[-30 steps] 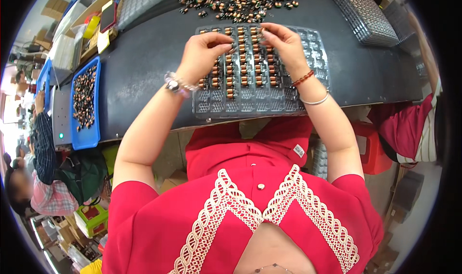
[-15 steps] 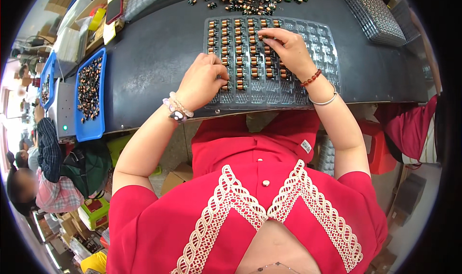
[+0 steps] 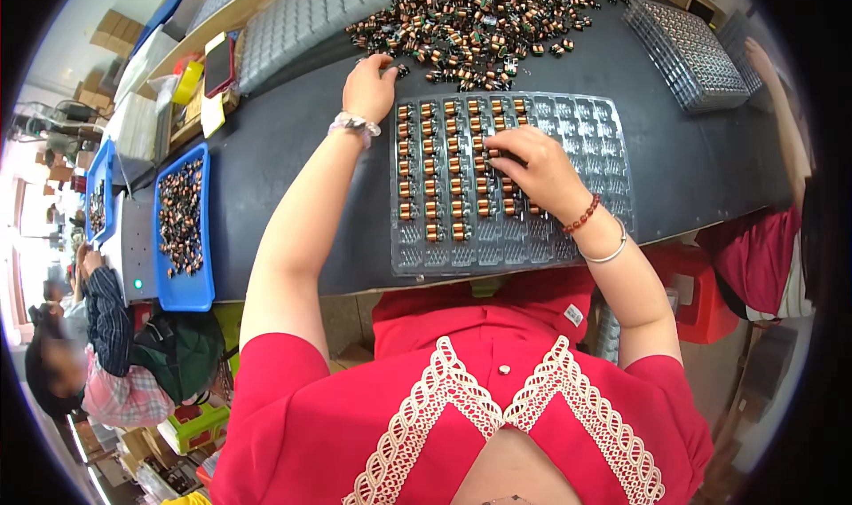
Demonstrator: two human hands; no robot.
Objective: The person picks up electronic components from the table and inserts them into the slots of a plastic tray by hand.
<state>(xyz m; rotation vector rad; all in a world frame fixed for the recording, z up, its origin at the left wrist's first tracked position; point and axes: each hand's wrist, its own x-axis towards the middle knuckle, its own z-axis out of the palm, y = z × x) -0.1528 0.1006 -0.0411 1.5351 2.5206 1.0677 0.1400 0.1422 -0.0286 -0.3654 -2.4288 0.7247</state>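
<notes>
Head view: landmark is the thermoformed blister tray (image 3: 586,163), clear glossy plastic, rounded corners, moulded pockets in columns, lying flat on the matte black tabletop (image 3: 293,132). Copper-wound coils (image 3: 457,185) sit in its left-hand columns: short ribbed cylinders, shiny orange-brown windings, dark ends; right-hand columns show ribbed, see-through pocket walls. Right hand (image 3: 543,168) is over the tray's middle, thumb and index bent toward each other at a seated coil, small gap showing; can't tell if they grip it. Red round-bead bracelet (image 3: 582,214) and smooth metal bangle (image 3: 608,252) on that wrist. Left hand (image 3: 370,88) is beyond the tray's far-left corner, fingers curled, tips right by a loose coil at the pile's edge; can't tell if anything is pinched. Pale bead bracelet (image 3: 355,125) on that wrist. Loose coil pile (image 3: 470,26) is beyond the tray's far edge, jumbled, copper with green and black bits. Left of tray, well apart: blue plastic bin (image 3: 188,294), smooth raised rim, more coils inside. Right of tray, toward the far side: stack of clear blister trays (image 3: 683,52), edges layered, tops dimpled.
</notes>
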